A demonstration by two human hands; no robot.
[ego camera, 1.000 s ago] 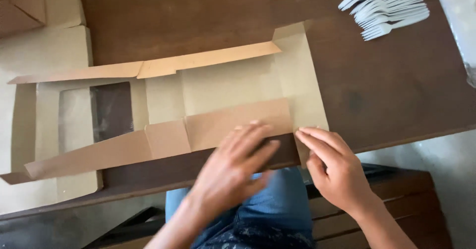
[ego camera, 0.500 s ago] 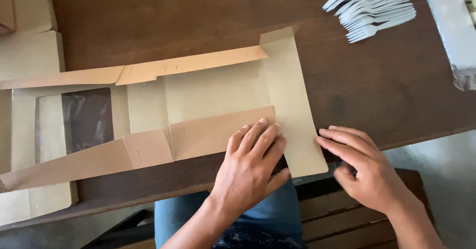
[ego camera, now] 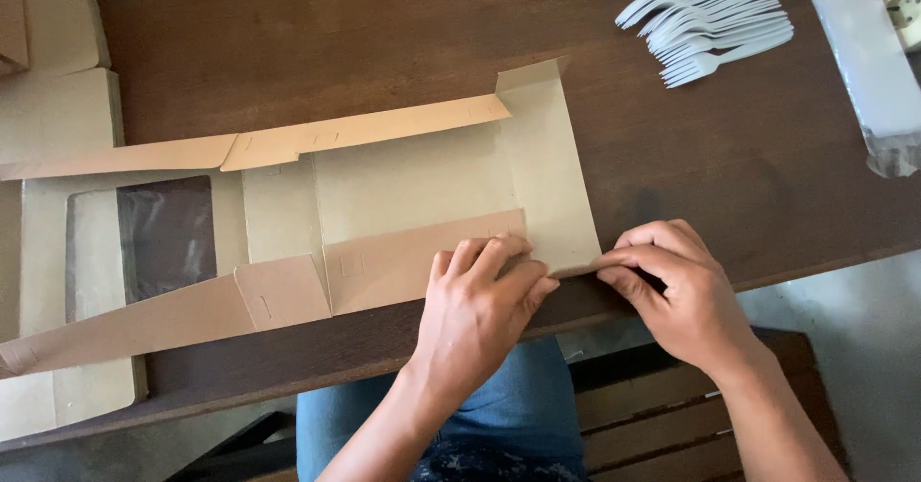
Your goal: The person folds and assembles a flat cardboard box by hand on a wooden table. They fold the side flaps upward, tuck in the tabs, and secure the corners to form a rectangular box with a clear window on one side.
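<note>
Both my hands press on the near right corner of a flat cardboard box blank.

The unfolded box blank [ego camera: 413, 194] lies flat across the dark wooden tabletop [ego camera: 672, 175], its clear window panel [ego camera: 165, 235] out to my left. My left hand [ego camera: 480, 300] lies palm down, fingers spread flat on the near side flap [ego camera: 403, 261]. My right hand [ego camera: 676, 295] pinches the near corner of the end flap [ego camera: 547, 185] between thumb and fingertips at the tabletop's edge. The hands sit close together. White plastic forks [ego camera: 710, 26] lie in a bundle at the far right, well apart.
</note>
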